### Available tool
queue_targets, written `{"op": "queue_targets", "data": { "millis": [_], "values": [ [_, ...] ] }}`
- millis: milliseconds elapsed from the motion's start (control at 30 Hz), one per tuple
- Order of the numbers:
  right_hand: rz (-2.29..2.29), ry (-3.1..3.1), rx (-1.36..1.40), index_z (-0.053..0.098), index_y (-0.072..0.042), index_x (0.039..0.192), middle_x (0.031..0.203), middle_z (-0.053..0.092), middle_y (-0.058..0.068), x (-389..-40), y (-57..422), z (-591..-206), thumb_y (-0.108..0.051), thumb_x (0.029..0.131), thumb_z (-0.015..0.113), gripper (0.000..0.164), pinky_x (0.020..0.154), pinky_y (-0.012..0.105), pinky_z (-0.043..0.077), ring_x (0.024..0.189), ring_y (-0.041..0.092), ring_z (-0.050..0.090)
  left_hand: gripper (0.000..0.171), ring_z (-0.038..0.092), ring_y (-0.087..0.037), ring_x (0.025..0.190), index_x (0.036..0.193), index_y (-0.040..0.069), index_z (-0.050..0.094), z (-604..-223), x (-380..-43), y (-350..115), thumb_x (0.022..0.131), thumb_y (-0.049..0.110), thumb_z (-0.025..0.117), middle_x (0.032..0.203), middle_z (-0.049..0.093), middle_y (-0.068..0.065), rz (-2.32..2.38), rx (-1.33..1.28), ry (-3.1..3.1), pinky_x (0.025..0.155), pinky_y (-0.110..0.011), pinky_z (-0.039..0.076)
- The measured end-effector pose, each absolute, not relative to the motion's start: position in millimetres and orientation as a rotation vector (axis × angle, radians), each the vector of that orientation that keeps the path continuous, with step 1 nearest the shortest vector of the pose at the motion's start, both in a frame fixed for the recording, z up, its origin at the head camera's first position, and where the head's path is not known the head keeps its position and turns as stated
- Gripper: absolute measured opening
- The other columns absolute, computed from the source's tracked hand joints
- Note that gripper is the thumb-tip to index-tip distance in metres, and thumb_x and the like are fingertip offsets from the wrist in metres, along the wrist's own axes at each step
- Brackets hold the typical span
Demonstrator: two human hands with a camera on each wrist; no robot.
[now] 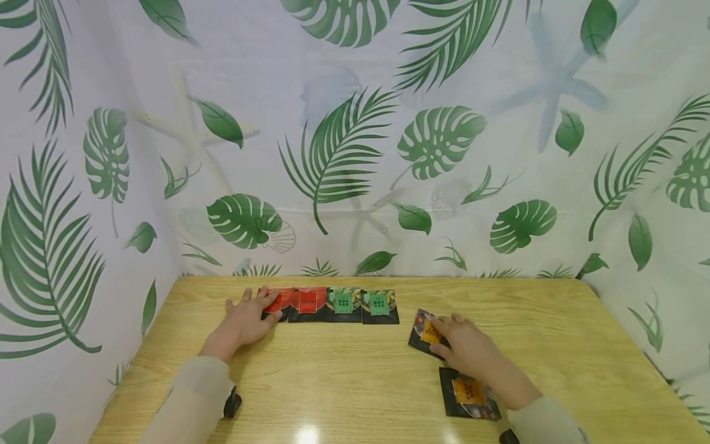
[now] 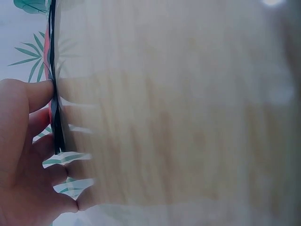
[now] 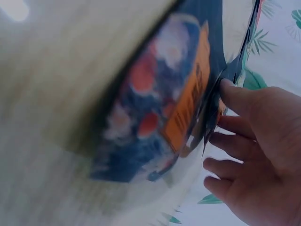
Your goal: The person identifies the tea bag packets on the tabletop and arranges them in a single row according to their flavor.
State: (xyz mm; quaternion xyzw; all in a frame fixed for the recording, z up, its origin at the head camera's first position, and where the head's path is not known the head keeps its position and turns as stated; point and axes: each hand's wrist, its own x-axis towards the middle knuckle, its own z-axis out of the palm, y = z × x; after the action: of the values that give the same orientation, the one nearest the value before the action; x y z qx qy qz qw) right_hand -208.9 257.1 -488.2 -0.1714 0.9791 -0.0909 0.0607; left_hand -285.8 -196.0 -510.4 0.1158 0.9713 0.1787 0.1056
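My left hand [image 1: 249,319] rests with spread fingers on the red-and-black packet [image 1: 285,303] at the left end of a row; the left wrist view shows its thumb [image 2: 41,94] against the packet's edge. Beside it lie another red packet [image 1: 307,302] and two green-labelled packets [image 1: 343,301], edge to edge. To the right, my right hand [image 1: 465,345] holds a tilted black packet with an orange label [image 1: 421,333], thumb at its near edge and fingers over the top. Closer to me, a second orange-labelled packet [image 1: 463,394] lies partly below the right wrist; it looms large in the right wrist view.
The packets lie on a light wooden table [image 1: 344,370]. White cloth with green leaf prints [image 1: 355,154] hangs behind the table and on both sides. Light glares off the table's front part.
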Motion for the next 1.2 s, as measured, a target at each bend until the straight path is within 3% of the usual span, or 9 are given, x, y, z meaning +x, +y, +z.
{"op": "queue_targets", "data": {
  "millis": [267, 467, 800, 1200],
  "values": [
    [-0.278, 2.930, -0.581, 0.050, 0.008, 0.152, 0.154, 0.052, 0.032, -220, 251, -484, -0.007, 0.105, 0.062, 0.051, 0.116, 0.067, 0.040, 0.144, 0.057, 0.044, 0.063, 0.014, -0.057, 0.158, 0.165, 0.014, 0.038, -509, -286, -197, 0.109, 0.038, 0.054, 0.172, 0.025, -0.023, 0.526, 0.345, 2.861, 0.115, -0.087, 0.008],
    [-0.289, 2.904, -0.533, 0.044, 0.008, 0.156, 0.160, 0.044, 0.033, -230, 248, -487, 0.002, 0.106, 0.050, 0.051, 0.117, 0.067, 0.038, 0.148, 0.056, 0.040, 0.063, 0.014, -0.057, 0.158, 0.165, 0.014, 0.037, -510, -286, -197, 0.109, 0.038, 0.053, 0.173, 0.025, -0.023, 0.540, 0.348, 2.853, 0.115, -0.087, 0.008],
    [-0.446, 2.915, -0.520, 0.044, 0.011, 0.154, 0.158, 0.044, 0.035, -245, 247, -496, -0.018, 0.113, 0.048, 0.051, 0.119, 0.067, 0.036, 0.149, 0.057, 0.038, 0.064, 0.013, -0.057, 0.158, 0.165, 0.013, 0.037, -511, -286, -196, 0.109, 0.039, 0.053, 0.173, 0.025, -0.023, 0.534, 0.350, 2.862, 0.115, -0.087, 0.008],
    [-0.448, 2.951, -0.547, 0.048, 0.011, 0.152, 0.155, 0.050, 0.032, -255, 239, -495, -0.018, 0.111, 0.053, 0.050, 0.116, 0.063, 0.042, 0.144, 0.053, 0.047, 0.063, 0.015, -0.058, 0.158, 0.164, 0.013, 0.039, -513, -286, -197, 0.109, 0.038, 0.054, 0.172, 0.027, -0.024, 0.525, 0.355, 2.867, 0.115, -0.088, 0.009]
  ]
}}
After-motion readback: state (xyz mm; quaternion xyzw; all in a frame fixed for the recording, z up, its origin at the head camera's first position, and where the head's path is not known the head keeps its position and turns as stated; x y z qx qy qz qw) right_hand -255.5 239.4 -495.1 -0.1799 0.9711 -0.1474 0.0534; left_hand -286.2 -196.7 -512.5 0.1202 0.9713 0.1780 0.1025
